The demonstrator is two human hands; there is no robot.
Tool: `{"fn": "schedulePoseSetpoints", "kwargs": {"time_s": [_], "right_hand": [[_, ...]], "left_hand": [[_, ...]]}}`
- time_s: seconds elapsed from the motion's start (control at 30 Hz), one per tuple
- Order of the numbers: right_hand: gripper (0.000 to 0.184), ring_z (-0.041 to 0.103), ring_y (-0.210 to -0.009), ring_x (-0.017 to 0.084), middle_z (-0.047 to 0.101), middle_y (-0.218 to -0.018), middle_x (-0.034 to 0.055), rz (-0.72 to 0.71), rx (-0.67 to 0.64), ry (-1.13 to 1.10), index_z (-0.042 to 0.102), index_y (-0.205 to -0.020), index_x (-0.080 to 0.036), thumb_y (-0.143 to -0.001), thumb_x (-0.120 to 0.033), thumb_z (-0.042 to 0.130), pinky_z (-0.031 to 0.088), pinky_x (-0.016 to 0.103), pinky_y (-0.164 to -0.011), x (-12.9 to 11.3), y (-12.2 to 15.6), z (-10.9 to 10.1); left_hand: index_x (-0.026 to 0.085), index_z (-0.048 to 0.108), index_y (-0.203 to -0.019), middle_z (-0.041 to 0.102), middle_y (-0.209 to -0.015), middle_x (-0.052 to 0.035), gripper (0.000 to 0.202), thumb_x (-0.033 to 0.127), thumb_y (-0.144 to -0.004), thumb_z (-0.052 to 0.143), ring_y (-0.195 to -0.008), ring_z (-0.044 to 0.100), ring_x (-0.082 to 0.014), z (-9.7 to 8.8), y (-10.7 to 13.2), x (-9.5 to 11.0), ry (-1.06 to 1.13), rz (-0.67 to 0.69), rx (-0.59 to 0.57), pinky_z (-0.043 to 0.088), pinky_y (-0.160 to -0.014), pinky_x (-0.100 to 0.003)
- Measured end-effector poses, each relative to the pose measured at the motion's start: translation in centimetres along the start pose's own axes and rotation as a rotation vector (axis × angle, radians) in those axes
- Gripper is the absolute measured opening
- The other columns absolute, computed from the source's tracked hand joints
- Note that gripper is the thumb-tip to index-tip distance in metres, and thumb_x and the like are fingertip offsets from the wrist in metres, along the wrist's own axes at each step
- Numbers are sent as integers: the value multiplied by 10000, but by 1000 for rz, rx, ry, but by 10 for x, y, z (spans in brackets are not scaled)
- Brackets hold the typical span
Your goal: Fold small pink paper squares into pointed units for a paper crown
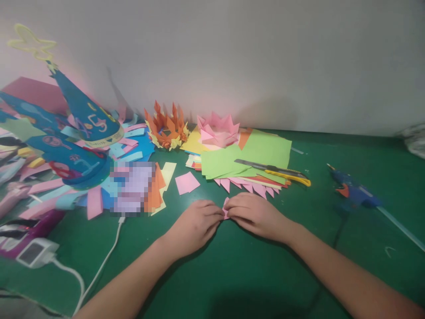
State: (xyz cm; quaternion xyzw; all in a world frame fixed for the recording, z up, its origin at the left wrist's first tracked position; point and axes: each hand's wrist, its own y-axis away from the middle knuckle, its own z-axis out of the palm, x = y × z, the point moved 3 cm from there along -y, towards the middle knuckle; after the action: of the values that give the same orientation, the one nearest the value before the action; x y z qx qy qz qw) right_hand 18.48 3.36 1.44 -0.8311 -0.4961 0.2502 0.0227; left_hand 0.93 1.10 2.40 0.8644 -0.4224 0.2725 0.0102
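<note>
Between my two hands lies a small piece of pink paper (226,212), mostly covered by fingers, so its folds cannot be made out. My left hand (195,223) has its fingers bent together on the paper's left side. From the right, my right hand (259,216) grips the same piece with closed fingers. Just beyond my left hand, a pink paper square (187,182) lies flat. Pointed pink paper pieces (257,187) stick out from under green sheets (222,164) beyond my right hand.
A yellow utility knife (288,175) rests on the green sheets. Behind stand an orange paper crown (168,128) and a pink one (219,129). Blue cone hats (84,108) crowd the left, near a white charger (38,252) and cable. A blue glue gun (355,190) lies right.
</note>
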Motion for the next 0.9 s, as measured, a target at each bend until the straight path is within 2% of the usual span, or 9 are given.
{"fn": "schedulePoseSetpoints", "kwargs": {"time_s": [0.4, 0.6, 0.8, 0.9], "right_hand": [[215, 568, -988, 185, 659, -1032, 53, 47, -16, -92, 650, -967, -211, -918, -181, 443, 436, 358, -875, 0, -1, -6], [164, 561, -984, 176, 654, -1010, 40, 73, 4, -118, 650, -955, -216, -907, -222, 494, 418, 342, -874, -1, -3, -4], [140, 560, -858, 175, 631, -878, 53, 163, 97, -133, 640, -812, -195, -871, -191, 513, 425, 331, -781, -4, -6, 0], [112, 540, -791, 172, 611, -798, 41, 236, 120, -156, 606, -755, -188, -839, -173, 534, 421, 315, -719, -4, -7, 3]], "left_hand": [[196, 633, -1031, 676, -1043, -50, 262, 138, -891, 419, -1070, 551, -189, -5, 1, -12, 39, 102, -12, 410, -953, -364], [201, 621, -1014, 664, -1062, -45, 255, 135, -894, 406, -1084, 530, -195, -7, 0, -9, 41, 60, -41, 387, -967, -381], [198, 595, -947, 644, -1065, -50, 229, 92, -869, 407, -1071, 525, -189, -7, -1, -6, 101, 29, -40, 384, -963, -372], [191, 568, -936, 647, -1002, -43, 202, 75, -855, 424, -994, 549, -176, -4, -2, -8, 170, -12, -12, 407, -917, -347]]}}
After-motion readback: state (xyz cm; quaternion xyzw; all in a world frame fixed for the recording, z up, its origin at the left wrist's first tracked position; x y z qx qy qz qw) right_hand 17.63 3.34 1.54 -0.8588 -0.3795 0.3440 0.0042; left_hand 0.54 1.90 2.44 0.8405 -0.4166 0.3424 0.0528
